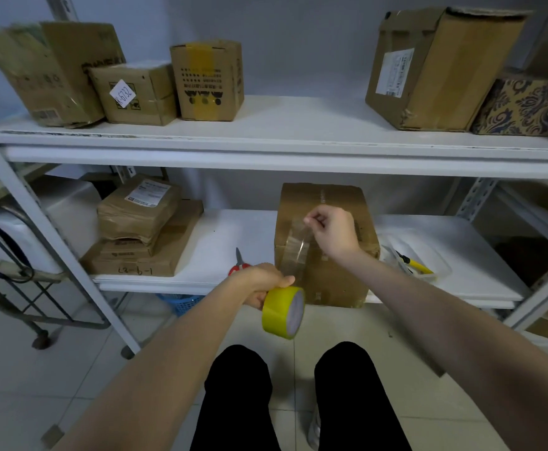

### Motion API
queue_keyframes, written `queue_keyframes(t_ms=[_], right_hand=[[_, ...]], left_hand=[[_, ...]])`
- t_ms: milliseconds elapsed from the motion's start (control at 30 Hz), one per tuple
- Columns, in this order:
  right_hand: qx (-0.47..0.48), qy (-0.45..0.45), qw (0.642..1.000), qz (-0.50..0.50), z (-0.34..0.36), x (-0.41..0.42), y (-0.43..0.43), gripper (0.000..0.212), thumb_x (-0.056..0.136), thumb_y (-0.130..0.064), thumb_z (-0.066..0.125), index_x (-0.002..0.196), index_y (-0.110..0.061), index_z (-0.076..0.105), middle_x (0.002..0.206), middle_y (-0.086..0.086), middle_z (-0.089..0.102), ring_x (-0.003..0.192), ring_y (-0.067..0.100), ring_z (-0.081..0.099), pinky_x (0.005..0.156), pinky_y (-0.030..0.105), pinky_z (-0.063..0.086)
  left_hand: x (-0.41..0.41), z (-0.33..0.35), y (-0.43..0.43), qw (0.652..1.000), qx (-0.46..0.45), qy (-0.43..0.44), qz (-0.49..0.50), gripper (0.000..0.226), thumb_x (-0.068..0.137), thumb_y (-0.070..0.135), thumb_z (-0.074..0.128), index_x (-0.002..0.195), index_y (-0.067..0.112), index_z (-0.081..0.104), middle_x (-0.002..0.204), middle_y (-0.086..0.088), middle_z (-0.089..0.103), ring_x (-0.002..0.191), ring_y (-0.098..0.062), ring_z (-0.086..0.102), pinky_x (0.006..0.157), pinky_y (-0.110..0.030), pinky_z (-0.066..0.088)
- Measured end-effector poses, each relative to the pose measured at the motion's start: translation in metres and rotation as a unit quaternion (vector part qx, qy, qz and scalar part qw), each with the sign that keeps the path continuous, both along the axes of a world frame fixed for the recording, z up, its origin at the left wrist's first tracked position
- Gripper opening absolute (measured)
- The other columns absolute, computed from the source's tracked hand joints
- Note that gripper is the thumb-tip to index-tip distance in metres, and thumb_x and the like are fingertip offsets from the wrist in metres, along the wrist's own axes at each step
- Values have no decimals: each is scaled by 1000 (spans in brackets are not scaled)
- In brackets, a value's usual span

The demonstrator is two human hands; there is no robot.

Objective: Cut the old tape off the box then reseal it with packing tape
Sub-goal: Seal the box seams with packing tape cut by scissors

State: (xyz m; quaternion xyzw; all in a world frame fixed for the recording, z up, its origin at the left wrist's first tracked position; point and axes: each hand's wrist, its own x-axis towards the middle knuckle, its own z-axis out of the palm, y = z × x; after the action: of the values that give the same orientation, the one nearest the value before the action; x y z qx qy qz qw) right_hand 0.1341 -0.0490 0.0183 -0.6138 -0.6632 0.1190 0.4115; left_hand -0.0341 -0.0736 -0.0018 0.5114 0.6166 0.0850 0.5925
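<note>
A brown cardboard box (332, 275) stands at the front edge of the lower white shelf (220, 236). My left hand (261, 283) grips a yellow roll of packing tape (282, 312) just in front of the box's lower left corner. A clear strip of tape (297, 245) stretches from the roll up over the box. Above the box top, my right hand (332, 231) pinches the free end of that strip. Red-handled scissors (240, 263) lie on the shelf left of the box, partly hidden behind my left hand.
Stacked parcels (142, 229) sit on the lower shelf's left side. A yellow-handled tool in a clear bag (415, 265) lies to the box's right. Several boxes stand on the upper shelf (298, 138). A metal cart (22, 278) is at left and a blue basket (184, 302) under the shelf.
</note>
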Motion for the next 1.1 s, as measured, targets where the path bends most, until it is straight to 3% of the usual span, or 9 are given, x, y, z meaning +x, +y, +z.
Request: queue_keyframes(t_ms=[100, 167, 367, 500, 767, 900, 1000, 1100], right_hand=[[-5, -15, 1000, -5, 9, 3, 16, 6, 90, -24, 66, 86, -23, 70, 78, -10, 64, 80, 11, 62, 72, 31, 53], [-18, -28, 999, -6, 12, 0, 25, 6, 91, -29, 64, 87, -28, 68, 82, -12, 65, 84, 12, 63, 73, 31, 53], [-39, -71, 997, -20, 5, -12, 43, 8, 94, -32, 60, 94, -30, 68, 93, -10, 69, 92, 14, 63, 75, 32, 52], [-49, -108, 992, -32, -1, -12, 49, 10, 95, -35, 58, 96, -31, 67, 93, -8, 70, 91, 16, 64, 73, 33, 52], [-37, -125, 991, -34, -1, -13, 51, 11, 96, -34, 56, 99, -28, 65, 94, -6, 69, 90, 17, 64, 70, 34, 53], [-40, -72, 994, -68, 0, -14, 46, 14, 95, -33, 57, 99, -22, 65, 95, -3, 69, 91, 18, 64, 66, 28, 46], [-60, 13, 995, -84, 2, -13, 37, 15, 93, -32, 61, 95, -19, 68, 90, -2, 69, 82, 13, 63, 65, 27, 49], [-94, 113, 985, -94, 1, -10, 31, 11, 88, -30, 68, 80, -23, 67, 78, -4, 69, 74, 12, 67, 70, 32, 57]], left_hand=[[-5, 1, 9, 995, 62, -62, 47, 13, 93, 25, 60, 90, 11, 60, 87, -8, 59, 84, -22, 57, 84, -38, 50], [-7, -1, 15, 989, 62, -104, 89, 14, 93, 19, 60, 82, 11, 60, 85, -10, 60, 78, -21, 58, 81, -36, 51], [-6, -7, 26, 988, 49, -92, 116, 22, 93, 25, 60, 76, 12, 64, 82, -10, 63, 81, -25, 60, 84, -38, 52], [0, -10, 32, 988, 40, -88, 123, 20, 90, 25, 64, 75, 12, 65, 92, -15, 64, 88, -29, 62, 94, -46, 52], [-2, -7, 38, 992, 23, -53, 115, 17, 90, 28, 64, 85, 12, 65, 99, -16, 63, 89, -29, 62, 89, -42, 53], [-23, 8, 52, 993, 64, -6, 101, 26, 84, 26, 70, 96, 3, 68, 109, -22, 66, 98, -34, 64, 95, -50, 50], [-39, 28, 70, 988, 103, 104, 58, 40, 79, 31, 72, 108, 4, 68, 116, -20, 64, 108, -37, 61, 97, -47, 50], [-43, 54, 86, 969, 169, 181, -3, 20, 88, 32, 64, 82, 14, 69, 108, -7, 64, 97, -21, 58, 91, -31, 47]])
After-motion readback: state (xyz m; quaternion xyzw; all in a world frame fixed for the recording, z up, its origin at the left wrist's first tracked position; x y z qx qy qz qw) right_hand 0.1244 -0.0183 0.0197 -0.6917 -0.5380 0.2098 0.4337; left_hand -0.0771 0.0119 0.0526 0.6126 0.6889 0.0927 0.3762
